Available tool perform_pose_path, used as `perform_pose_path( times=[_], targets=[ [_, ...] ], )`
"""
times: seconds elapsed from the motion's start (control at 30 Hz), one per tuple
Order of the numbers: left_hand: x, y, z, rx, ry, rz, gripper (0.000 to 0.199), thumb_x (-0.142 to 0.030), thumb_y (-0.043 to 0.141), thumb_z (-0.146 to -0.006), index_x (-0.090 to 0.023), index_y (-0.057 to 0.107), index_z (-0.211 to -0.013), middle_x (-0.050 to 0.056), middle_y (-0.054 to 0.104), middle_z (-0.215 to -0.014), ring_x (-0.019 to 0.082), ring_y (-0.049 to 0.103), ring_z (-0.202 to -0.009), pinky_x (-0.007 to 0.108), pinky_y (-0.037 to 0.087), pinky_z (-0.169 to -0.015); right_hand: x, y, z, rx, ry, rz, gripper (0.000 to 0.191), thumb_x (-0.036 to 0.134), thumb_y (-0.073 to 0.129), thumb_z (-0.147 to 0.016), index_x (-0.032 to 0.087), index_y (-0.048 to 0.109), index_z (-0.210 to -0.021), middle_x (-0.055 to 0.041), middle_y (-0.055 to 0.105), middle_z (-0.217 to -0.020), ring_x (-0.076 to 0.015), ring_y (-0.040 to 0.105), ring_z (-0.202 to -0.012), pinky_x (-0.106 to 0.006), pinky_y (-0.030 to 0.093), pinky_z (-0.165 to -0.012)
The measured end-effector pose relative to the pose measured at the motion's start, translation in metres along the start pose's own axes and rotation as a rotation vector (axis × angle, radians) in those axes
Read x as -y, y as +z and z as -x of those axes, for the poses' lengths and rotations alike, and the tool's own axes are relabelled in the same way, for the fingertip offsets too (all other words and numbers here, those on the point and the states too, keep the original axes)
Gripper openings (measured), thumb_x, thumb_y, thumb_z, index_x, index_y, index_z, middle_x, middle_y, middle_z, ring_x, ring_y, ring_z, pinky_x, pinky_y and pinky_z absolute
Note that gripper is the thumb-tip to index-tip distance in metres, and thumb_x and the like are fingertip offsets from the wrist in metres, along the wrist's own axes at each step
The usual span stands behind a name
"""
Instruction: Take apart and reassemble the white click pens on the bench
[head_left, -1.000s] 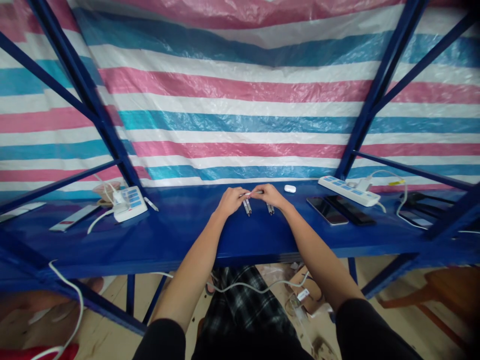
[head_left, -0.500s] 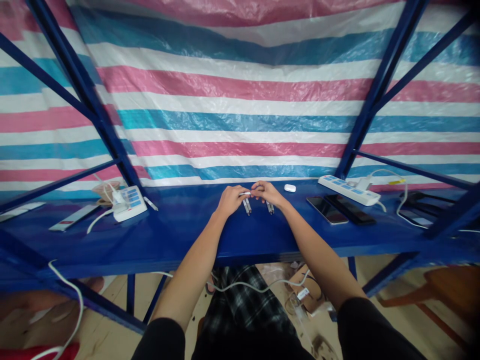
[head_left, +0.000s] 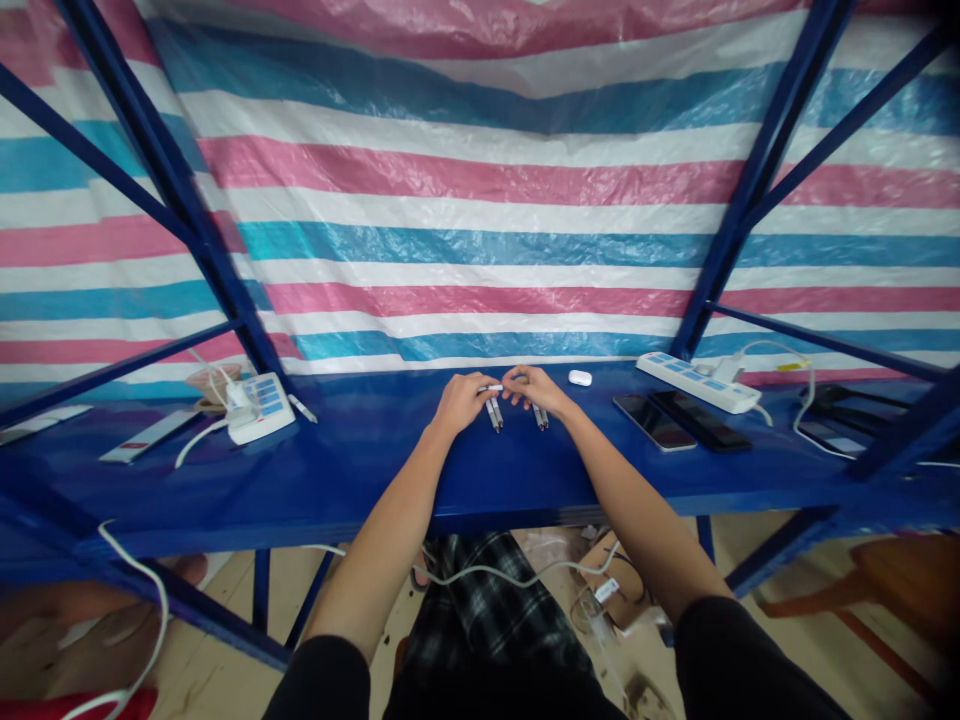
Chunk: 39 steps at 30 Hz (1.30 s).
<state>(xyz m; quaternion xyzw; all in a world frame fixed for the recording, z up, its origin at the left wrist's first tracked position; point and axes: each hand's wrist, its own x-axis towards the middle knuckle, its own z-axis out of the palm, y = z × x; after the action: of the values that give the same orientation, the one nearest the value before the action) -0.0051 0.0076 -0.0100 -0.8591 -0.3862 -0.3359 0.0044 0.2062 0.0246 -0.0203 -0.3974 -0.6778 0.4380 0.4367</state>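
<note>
Near the back of the blue table, my left hand point(head_left: 459, 402) is closed around a slim white pen point(head_left: 492, 388) that lies level between my hands. My right hand point(head_left: 537, 389) has its fingers curled in a pinch at the pen's other end; its fingertips are small and partly hidden. Below my left fingers are grey-white pens point(head_left: 494, 415) side by side on the table. Another small group of similar pens point(head_left: 541, 417) lies under my right hand, its upper ends covered by the hand.
A white earbud case point(head_left: 580, 378) sits right of my hands, then two dark phones point(head_left: 654, 421) and a power strip point(head_left: 697, 382). Leftward are another power strip point(head_left: 262, 407), a loose white pen point(head_left: 303, 408) and a flat grey-white box point(head_left: 150, 436). Blue metal posts point(head_left: 731, 230) frame the table point(head_left: 360, 470).
My right fingertips have shifted very slightly at the pen's end, and a little more of the white pen shows between my hands. The other objects stay in place.
</note>
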Motion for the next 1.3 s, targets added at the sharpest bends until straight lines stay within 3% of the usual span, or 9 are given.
perform_pose_path(
  times=[0.13,0.27,0.4,0.6,0.7,0.87,1.3],
  targets=[
    [0.000,0.001,0.000,0.002,-0.001,0.011,0.025,-0.033,0.060,-0.099,-0.027,0.077,-0.116,0.005,0.076,-0.101,0.020,0.069,-0.090,0.028,0.048,-0.081,0.001,0.000,0.000,-0.021,-0.042,0.019,0.038,0.027,0.082,-0.072,0.018,0.063,-0.103,-0.0083,0.074,-0.095,-0.0144,0.065,-0.067,-0.018,0.045,-0.042],
    [0.000,0.001,0.000,0.013,0.005,0.011,0.025,-0.033,0.059,-0.099,-0.026,0.077,-0.116,0.006,0.076,-0.099,0.021,0.070,-0.090,0.028,0.049,-0.082,-0.001,0.000,0.000,0.007,0.009,0.010,0.029,0.037,0.073,-0.083,0.017,0.063,-0.100,-0.0078,0.074,-0.083,-0.0129,0.062,-0.058,-0.018,0.041,-0.038],
    [0.000,0.000,0.000,0.028,-0.012,0.036,0.025,-0.033,0.058,-0.099,-0.026,0.077,-0.113,0.006,0.077,-0.105,0.021,0.071,-0.094,0.029,0.049,-0.085,-0.004,-0.002,-0.003,-0.048,-0.067,0.043,0.031,0.024,0.080,-0.070,0.017,0.066,-0.097,-0.0071,0.073,-0.094,-0.0125,0.062,-0.064,-0.017,0.043,-0.040],
    [-0.005,-0.001,0.002,0.076,-0.068,0.083,0.030,-0.029,0.054,-0.099,-0.028,0.070,-0.125,0.004,0.077,-0.112,0.022,0.071,-0.101,0.030,0.051,-0.088,-0.007,-0.003,-0.005,-0.057,-0.069,0.094,0.032,0.027,0.080,-0.068,0.017,0.068,-0.096,-0.0074,0.071,-0.095,-0.0125,0.060,-0.061,-0.021,0.045,-0.043],
    [-0.007,0.000,0.002,0.077,-0.076,0.083,0.030,-0.023,0.052,-0.098,-0.028,0.069,-0.122,0.004,0.075,-0.112,0.022,0.070,-0.100,0.031,0.051,-0.087,-0.005,-0.005,-0.005,-0.099,-0.118,0.147,0.032,0.026,0.079,-0.065,0.017,0.070,-0.094,-0.0064,0.072,-0.095,-0.0154,0.063,-0.069,-0.023,0.048,-0.051],
    [-0.009,-0.002,0.002,0.045,-0.157,0.050,0.023,-0.019,0.054,-0.093,-0.027,0.067,-0.111,0.003,0.074,-0.110,0.020,0.068,-0.090,0.030,0.050,-0.080,-0.002,-0.007,-0.005,-0.159,-0.241,0.178,0.029,0.021,0.079,-0.062,0.017,0.070,-0.090,-0.0039,0.073,-0.089,-0.0182,0.067,-0.081,-0.031,0.053,-0.078],
    [-0.003,-0.003,0.002,-0.057,-0.136,0.027,0.019,-0.027,0.052,-0.099,-0.025,0.070,-0.104,0.005,0.074,-0.105,0.021,0.069,-0.097,0.030,0.051,-0.084,0.004,-0.024,-0.001,-0.256,-0.289,0.209,0.026,0.029,0.079,-0.066,0.019,0.071,-0.089,-0.0046,0.073,-0.090,-0.0213,0.065,-0.087,-0.034,0.051,-0.083]
  ],
)
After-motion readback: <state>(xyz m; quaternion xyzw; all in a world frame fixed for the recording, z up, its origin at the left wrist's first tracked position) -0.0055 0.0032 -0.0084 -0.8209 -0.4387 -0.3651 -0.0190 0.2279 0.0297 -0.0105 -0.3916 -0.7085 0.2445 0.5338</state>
